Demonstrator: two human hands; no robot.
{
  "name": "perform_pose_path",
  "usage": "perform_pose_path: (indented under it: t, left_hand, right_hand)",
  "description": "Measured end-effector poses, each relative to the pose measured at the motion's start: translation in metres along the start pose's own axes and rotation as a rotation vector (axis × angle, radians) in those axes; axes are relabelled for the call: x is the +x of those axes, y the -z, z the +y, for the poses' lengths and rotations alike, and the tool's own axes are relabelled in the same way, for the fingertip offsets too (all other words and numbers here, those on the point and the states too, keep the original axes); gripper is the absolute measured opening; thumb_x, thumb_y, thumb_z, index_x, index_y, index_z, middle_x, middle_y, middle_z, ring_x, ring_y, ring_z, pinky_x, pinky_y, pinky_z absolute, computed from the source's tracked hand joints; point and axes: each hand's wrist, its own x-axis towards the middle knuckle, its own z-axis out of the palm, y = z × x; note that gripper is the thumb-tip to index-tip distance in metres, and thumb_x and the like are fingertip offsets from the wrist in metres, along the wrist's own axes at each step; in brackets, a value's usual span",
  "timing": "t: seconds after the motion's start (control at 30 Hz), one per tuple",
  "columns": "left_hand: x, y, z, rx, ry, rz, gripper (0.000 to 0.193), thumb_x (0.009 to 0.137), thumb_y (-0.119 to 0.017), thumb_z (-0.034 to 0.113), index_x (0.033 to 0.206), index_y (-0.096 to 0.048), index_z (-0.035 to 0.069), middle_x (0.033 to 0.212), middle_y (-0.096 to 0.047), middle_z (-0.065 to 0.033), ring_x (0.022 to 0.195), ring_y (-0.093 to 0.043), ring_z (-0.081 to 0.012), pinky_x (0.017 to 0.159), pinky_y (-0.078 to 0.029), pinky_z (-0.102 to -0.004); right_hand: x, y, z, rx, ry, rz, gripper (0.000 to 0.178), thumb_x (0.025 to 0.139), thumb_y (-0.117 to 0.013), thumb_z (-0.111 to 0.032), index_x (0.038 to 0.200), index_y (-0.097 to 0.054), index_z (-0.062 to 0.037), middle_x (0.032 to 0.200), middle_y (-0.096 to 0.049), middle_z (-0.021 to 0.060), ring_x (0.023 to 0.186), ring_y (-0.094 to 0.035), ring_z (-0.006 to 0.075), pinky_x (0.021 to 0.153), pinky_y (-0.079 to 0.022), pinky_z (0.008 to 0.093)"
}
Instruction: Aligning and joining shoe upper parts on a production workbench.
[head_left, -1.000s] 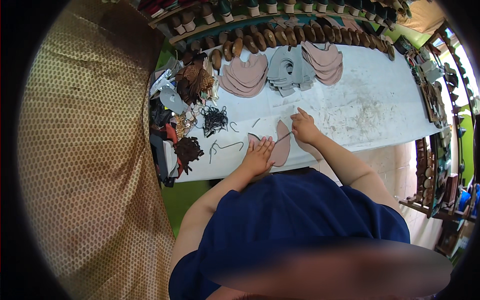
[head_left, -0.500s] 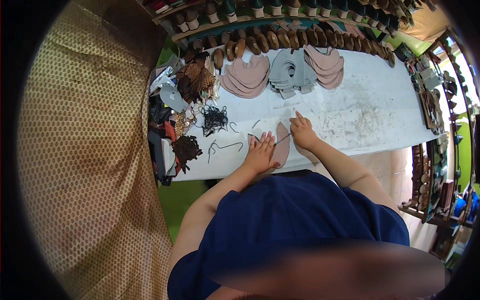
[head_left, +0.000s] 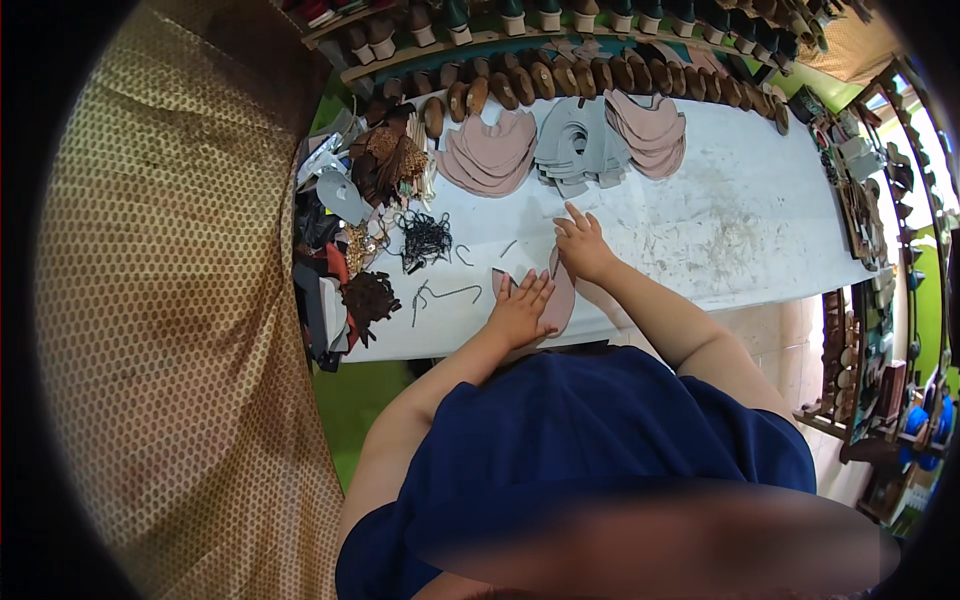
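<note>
A pink shoe-upper piece [head_left: 565, 300] lies on the white table near its front edge. My left hand [head_left: 520, 310] rests flat on it, fingers stretched and slightly apart, covering its middle. A thin dark braided cord [head_left: 554, 264] runs across the piece from beside the left fingertips up to my right hand. My right hand [head_left: 583, 245] is at the far end of the piece with its fingers spread; its thumb is hidden. Left of the hands lie a bent dark cord length [head_left: 450, 292] and short cord bits [head_left: 509, 248].
A tangle of black cord [head_left: 425, 240] and brown strips [head_left: 371, 300] lie at left. Pink pieces [head_left: 488, 160] and grey pieces [head_left: 580, 150] are stacked at the back, before a row of brown shoe lasts [head_left: 540, 80]. A patterned curtain [head_left: 190, 300] hangs at left.
My right hand has moved left and slightly away from me, to the piece's far end. The piece has turned so more of it sits under my left hand, which stays flat.
</note>
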Motion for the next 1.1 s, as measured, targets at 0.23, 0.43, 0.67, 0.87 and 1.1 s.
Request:
perform_pose_path:
  t: [0.23, 0.43, 0.67, 0.87, 1.1]
  left_hand:
    - [0.0, -0.002, 0.002, -0.021, 0.029, 0.029, 0.087, 0.088, -0.054, 0.061, 0.155, -0.026, 0.012, 0.164, -0.02, -0.0079, 0.152, -0.015, -0.029, 0.115, -0.006, -0.0669]
    - [0.008, 0.012, 0.0, -0.01, -0.019, 0.066, 0.079, 0.088, -0.053, 0.06, 0.147, -0.041, 0.01, 0.161, -0.027, -0.0079, 0.152, -0.013, -0.0294, 0.114, -0.006, -0.0697]
    - [0.011, 0.003, -0.001, -0.009, -0.029, 0.105, 0.074, 0.089, -0.053, 0.057, 0.144, -0.045, 0.007, 0.16, -0.029, -0.0068, 0.152, -0.013, -0.0295, 0.114, -0.005, -0.0691]
    - [0.012, 0.003, -0.001, -0.029, -0.024, 0.108, 0.072, 0.09, -0.055, 0.054, 0.144, -0.046, 0.008, 0.161, -0.029, -0.0067, 0.152, -0.012, -0.0309, 0.115, -0.005, -0.067]
    - [0.013, 0.002, -0.004, -0.07, 0.0, 0.086, 0.071, 0.09, -0.055, 0.055, 0.145, -0.046, 0.011, 0.162, -0.025, -0.0075, 0.152, -0.012, -0.0346, 0.116, -0.005, -0.0659]
  right_hand:
    - [0.011, -0.008, -0.003, -0.03, 0.051, 0.015, 0.025, 0.086, -0.057, -0.016, 0.105, -0.07, -0.0051, 0.141, -0.052, 0.0087, 0.148, -0.024, 0.0339, 0.113, -0.025, 0.062]
    - [0.011, -0.008, -0.002, -0.004, 0.044, 0.022, 0.026, 0.086, -0.057, -0.017, 0.106, -0.071, -0.005, 0.139, -0.054, 0.0083, 0.148, -0.025, 0.033, 0.114, -0.025, 0.0609]
    - [0.014, -0.002, -0.005, -0.008, 0.099, 0.039, 0.027, 0.087, -0.057, -0.017, 0.107, -0.07, -0.0048, 0.138, -0.055, 0.0076, 0.147, -0.027, 0.0326, 0.114, -0.025, 0.0606]
    - [0.015, -0.003, -0.005, -0.007, 0.132, 0.06, 0.025, 0.088, -0.057, -0.017, 0.104, -0.071, -0.0037, 0.137, -0.055, 0.0078, 0.146, -0.028, 0.0325, 0.113, -0.025, 0.0605]
    - [0.016, -0.008, -0.002, -0.011, 0.157, 0.105, 0.023, 0.087, -0.058, -0.018, 0.099, -0.072, -0.0061, 0.137, -0.056, 0.0075, 0.146, -0.029, 0.0326, 0.113, -0.027, 0.0604]
